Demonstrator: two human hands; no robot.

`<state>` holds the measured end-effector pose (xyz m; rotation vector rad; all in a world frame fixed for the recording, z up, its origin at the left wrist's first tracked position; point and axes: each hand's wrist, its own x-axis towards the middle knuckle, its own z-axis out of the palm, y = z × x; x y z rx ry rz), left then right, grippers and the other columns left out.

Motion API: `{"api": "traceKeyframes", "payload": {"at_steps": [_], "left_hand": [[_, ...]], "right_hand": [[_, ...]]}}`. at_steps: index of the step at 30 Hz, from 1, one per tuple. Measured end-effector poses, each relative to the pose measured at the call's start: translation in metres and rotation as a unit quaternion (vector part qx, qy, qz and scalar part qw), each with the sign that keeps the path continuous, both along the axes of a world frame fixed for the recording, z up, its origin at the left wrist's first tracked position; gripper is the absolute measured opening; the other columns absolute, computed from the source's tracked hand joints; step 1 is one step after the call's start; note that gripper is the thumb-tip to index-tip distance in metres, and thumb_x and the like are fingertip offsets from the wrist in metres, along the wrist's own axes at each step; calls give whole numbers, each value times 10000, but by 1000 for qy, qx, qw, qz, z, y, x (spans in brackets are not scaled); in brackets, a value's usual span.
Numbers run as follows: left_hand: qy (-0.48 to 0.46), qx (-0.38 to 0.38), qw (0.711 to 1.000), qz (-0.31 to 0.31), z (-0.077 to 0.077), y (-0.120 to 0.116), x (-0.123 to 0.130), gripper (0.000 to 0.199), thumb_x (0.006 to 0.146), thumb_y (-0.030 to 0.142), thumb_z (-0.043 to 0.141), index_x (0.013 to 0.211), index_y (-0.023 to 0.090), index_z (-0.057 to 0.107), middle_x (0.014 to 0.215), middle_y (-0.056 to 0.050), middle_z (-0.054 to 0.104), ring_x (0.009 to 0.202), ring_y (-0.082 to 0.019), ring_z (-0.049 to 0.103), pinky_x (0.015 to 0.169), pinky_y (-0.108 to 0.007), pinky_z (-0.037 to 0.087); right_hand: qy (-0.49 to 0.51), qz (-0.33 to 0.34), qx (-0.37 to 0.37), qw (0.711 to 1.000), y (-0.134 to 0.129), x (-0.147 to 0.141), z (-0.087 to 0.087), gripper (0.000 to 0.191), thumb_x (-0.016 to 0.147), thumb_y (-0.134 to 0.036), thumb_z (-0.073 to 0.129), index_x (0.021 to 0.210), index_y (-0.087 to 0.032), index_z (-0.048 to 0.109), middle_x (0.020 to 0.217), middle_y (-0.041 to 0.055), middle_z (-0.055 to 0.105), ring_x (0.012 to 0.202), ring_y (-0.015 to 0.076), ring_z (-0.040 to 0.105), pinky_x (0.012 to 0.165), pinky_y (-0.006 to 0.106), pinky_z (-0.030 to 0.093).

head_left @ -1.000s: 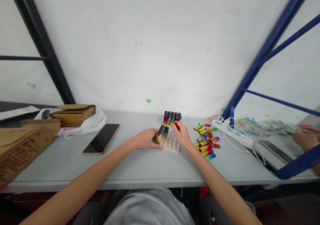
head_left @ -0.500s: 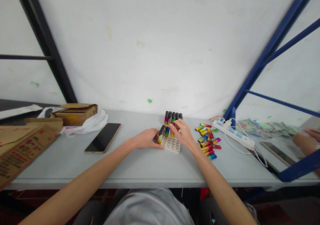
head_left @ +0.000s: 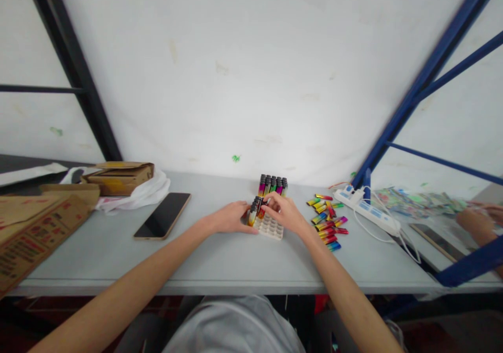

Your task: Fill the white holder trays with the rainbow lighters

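A white tray with rows of round holes (head_left: pixel 272 229) lies on the grey table. Black-topped colourful cylinders (head_left: pixel 254 214) stand in its left side. Against that left side rests my left hand (head_left: pixel 232 218), thumb and fingers apart around the tray's edge. My right hand (head_left: pixel 283 211) is over the tray, its fingertips pinched on a black-topped cylinder (head_left: pixel 262 211) beside the standing ones. Behind the tray stands a block of similar cylinders (head_left: pixel 272 184). Loose shiny colourful tubes (head_left: pixel 327 224) lie in a pile to the right.
A phone (head_left: pixel 163 216) lies at left, near cardboard boxes (head_left: pixel 126 179) and a white plastic bag (head_left: pixel 151 190). At right are a power strip (head_left: pixel 373 212) with cables, a blue metal frame (head_left: pixel 404 101), another phone (head_left: pixel 436 240) and another person's hands (head_left: pixel 477 224).
My right hand has shifted slightly left and down, and its fingertips are now close to the tray's left cylinders. My left hand has stayed in place. The other person's hands moved a little.
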<state>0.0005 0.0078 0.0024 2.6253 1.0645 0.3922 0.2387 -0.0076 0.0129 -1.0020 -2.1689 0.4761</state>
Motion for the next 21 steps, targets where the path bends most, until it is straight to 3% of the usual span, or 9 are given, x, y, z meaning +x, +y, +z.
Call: {"api": "traceKeyframes", "payload": {"at_steps": [8, 14, 19, 21], "left_hand": [[9, 3, 1000, 1, 2, -1, 1, 539, 777, 659, 739, 971, 162, 662, 944, -75, 687, 839, -258, 638, 750, -327, 476], [0, 1, 1000, 13, 3, -3, 1, 555, 762, 674, 740, 967, 163, 666, 937, -78, 691, 829, -263, 642, 739, -329, 476], [7, -2, 1000, 5, 3, -2, 1, 571, 775, 686, 725, 976, 155, 662, 948, -89, 688, 869, -274, 645, 772, -335, 482], [2, -6, 1000, 3, 3, -2, 0, 577, 776, 688, 722, 995, 157, 664, 966, -91, 690, 885, -276, 644, 780, -336, 485]], "right_hand": [[1, 8, 11, 1000, 0, 0, -1, 210, 985, -366, 616, 1118, -205, 628, 776, -8, 681, 659, 151, 614, 623, 256, 461], [-17, 7, 64, 998, 2, 4, -1, 243, 997, -365, 600, 1173, -208, 660, 935, 38, 715, 711, 156, 623, 670, 277, 492], [-13, 12, 41, 999, 2, 3, -2, 280, 993, -388, 605, 1214, -221, 647, 856, 5, 708, 648, 147, 620, 651, 271, 486], [-5, -23, 52, 998, 6, 9, 0, 300, 1019, -438, 552, 1199, -217, 645, 836, 7, 708, 655, 155, 625, 663, 277, 488]]}}
